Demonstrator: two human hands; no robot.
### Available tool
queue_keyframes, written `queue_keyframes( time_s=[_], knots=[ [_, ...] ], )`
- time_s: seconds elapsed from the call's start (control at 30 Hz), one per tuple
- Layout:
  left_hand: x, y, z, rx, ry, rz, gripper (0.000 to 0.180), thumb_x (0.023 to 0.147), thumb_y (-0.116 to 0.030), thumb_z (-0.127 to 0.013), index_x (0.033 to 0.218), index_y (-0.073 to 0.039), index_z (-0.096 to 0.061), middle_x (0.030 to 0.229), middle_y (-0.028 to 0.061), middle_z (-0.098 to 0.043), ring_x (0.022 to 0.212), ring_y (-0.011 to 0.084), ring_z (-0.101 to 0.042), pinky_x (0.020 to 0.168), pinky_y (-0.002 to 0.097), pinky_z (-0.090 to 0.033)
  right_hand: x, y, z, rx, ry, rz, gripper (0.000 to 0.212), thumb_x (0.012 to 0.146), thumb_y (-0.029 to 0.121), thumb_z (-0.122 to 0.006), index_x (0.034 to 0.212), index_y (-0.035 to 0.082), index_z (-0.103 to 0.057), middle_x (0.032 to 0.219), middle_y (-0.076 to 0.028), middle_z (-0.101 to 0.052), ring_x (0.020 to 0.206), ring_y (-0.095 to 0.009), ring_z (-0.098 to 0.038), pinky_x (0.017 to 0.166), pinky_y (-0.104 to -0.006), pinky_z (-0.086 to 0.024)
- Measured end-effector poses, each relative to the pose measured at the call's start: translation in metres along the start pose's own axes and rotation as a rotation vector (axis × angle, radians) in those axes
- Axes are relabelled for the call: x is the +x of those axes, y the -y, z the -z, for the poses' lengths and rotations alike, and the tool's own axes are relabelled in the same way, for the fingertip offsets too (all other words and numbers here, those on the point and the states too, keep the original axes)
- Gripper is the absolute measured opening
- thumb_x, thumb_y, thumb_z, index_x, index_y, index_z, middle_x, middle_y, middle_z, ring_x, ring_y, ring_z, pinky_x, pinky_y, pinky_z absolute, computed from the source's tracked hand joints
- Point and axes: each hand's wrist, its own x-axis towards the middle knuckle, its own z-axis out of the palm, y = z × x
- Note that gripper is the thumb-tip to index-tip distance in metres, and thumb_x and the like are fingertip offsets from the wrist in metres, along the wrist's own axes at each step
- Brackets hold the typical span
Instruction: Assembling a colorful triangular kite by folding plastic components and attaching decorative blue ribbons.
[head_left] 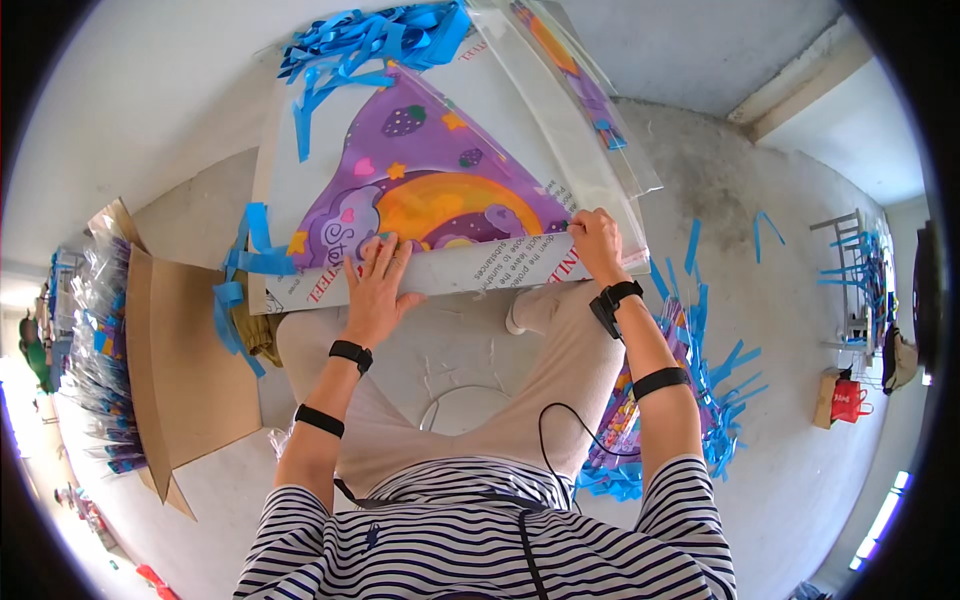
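Observation:
A purple triangular kite point(412, 160) with an orange arc, stars and berries lies on a white board point(285, 215) printed with red and black lettering. Its point faces away from me. My left hand point(377, 285) lies on the kite's near edge, left of the middle, fingers spread and stretched out. At the kite's right corner my right hand point(598, 245) has its fingers curled, pinching the edge; the fingertips are partly hidden. Blue ribbon strips point(375, 40) are bunched beyond the kite's point, and another blue ribbon point(258, 245) hangs over the board's left side.
A clear plastic sleeve point(585, 120) lies along the board's right edge. On my left stands an open cardboard box point(190, 360), with plastic-wrapped packages point(100, 360) beside it. More kites with blue ribbons point(705, 390) are piled at my right. A rack point(850, 270) stands far right.

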Motion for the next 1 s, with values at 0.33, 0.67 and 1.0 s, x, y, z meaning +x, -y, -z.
queue_keyframes(
  time_s=[0.33, 0.67, 1.0],
  knots=[
    [0.003, 0.008, 0.002, -0.007, 0.015, 0.007, 0.092, 0.083, -0.053, -0.075, 0.16, -0.019, -0.037, 0.167, 0.0065, -0.031, 0.155, 0.0333, -0.025, 0.114, 0.0776, -0.014, -0.01, 0.006, 0.004, -0.008, 0.052, 0.046, 0.011, 0.08, 0.011, -0.072, 0.091, 0.009, -0.075, 0.102, -0.018, -0.063, 0.097, -0.039, -0.065, 0.083, -0.0482, -0.053],
    [0.002, 0.009, 0.0, 0.003, -0.006, -0.037, 0.092, 0.083, -0.06, -0.071, 0.16, -0.021, -0.038, 0.168, 0.0072, -0.029, 0.155, 0.035, -0.025, 0.111, 0.0799, -0.017, -0.008, -0.012, 0.004, -0.058, 0.181, 0.099, 0.007, 0.074, 0.008, -0.071, 0.08, 0.01, -0.074, 0.092, -0.016, -0.064, 0.091, -0.038, -0.065, 0.08, -0.0466, -0.053],
    [0.011, 0.004, 0.002, -0.027, 0.074, -0.01, 0.089, 0.082, -0.06, -0.072, 0.16, -0.034, -0.038, 0.171, 0.0117, -0.022, 0.156, 0.0409, -0.017, 0.112, 0.0806, -0.013, 0.02, 0.018, 0.012, 0.065, 0.406, -0.067, 0.027, 0.074, 0.028, -0.083, 0.087, 0.006, -0.076, 0.096, -0.017, -0.074, 0.095, -0.035, -0.071, 0.082, -0.0436, -0.055]
  ],
)
